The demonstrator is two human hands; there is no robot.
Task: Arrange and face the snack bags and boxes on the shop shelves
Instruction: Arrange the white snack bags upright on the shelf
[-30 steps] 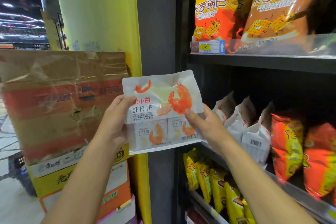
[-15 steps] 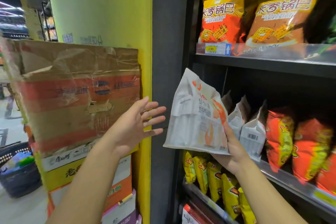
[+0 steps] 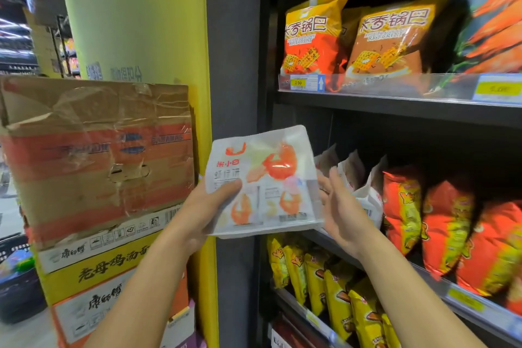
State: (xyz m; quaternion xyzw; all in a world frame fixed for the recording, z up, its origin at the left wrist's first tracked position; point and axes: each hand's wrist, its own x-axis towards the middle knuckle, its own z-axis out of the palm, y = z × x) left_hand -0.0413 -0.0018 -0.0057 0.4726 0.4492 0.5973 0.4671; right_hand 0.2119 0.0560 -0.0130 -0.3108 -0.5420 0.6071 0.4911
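A white snack bag with orange shrimp pictures (image 3: 265,181) faces me in front of the shelf's left upright. My left hand (image 3: 203,206) grips its left edge, thumb on the front. My right hand (image 3: 339,206) is open beside the bag's right edge, fingers spread, holding nothing. Just behind it, several more white bags (image 3: 358,178) stand edge-on at the left end of the middle shelf (image 3: 423,271).
Orange and brown rice-crust bags (image 3: 313,37) stand on the upper shelf. Red and green bags (image 3: 452,220) fill the middle shelf's right part, yellow bags (image 3: 333,285) the shelf below. Stacked cardboard boxes (image 3: 99,155) and a yellow pillar (image 3: 135,22) are at the left.
The bag has passed from my right hand to my left and turned front-on. My right hand has let go and now hovers open at its right edge.
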